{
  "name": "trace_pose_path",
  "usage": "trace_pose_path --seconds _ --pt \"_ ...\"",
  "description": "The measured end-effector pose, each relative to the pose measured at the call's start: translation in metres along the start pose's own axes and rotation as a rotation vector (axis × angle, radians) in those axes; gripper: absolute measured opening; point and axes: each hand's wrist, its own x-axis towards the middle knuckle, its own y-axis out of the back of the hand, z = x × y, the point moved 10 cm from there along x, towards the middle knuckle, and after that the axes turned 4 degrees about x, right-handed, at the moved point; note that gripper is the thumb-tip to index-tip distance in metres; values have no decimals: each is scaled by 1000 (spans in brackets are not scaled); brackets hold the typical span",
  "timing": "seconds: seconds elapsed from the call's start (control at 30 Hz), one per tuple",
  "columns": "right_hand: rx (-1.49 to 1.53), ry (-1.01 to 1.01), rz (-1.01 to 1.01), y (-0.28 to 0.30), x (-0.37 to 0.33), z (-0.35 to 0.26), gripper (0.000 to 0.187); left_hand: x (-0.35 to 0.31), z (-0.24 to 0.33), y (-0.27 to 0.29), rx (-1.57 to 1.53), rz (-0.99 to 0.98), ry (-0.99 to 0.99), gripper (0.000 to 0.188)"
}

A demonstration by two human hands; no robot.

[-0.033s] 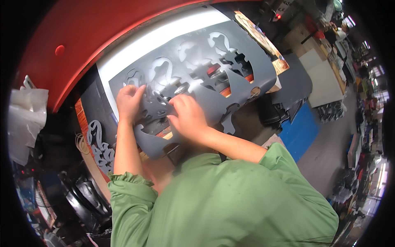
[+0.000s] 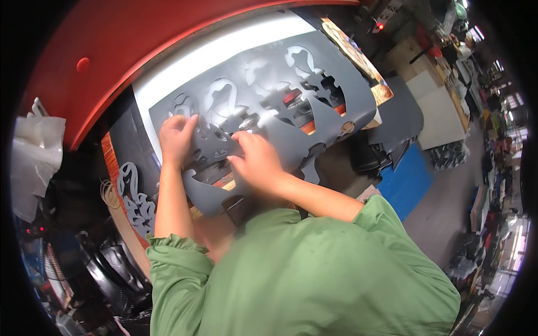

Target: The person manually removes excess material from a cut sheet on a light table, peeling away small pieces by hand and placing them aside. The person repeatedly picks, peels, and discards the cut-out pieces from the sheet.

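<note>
A large dark grey sheet of flexible material, with several curved shapes cut through it, lies before me and bends down over the near edge. My left hand is closed at its left part, thumb and fingers pinching beside a cut shape. My right hand is curled over the near left part of the sheet, index finger and thumb at the edge of a cut; its other fingertips are hidden. Between the hands is a part of the sheet with small holes. Through the larger openings, dark and reddish things show underneath.
A white surface lies beneath the sheet's far edge, below a red machine body. Loose grey cut pieces rest at the left. A patterned board stands at the right, near a blue panel. Clear plastic hangs far left.
The view has shifted very slightly, and the near hanging edge of the sheet looks a little different. Both hands keep their places on the sheet.
</note>
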Motion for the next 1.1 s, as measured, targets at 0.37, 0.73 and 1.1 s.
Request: trace_pose_path --seconds 0.37,0.73,1.1 --pt "1116 -758 -293 -46 29 33 20 -43 96 39 309 317 -304 29" --pt "516 -617 -679 -52 81 30 29 -31 107 19 216 91 -361 15" --pt "298 -446 -200 -44 112 14 32 -43 121 32 364 366 -657 14"
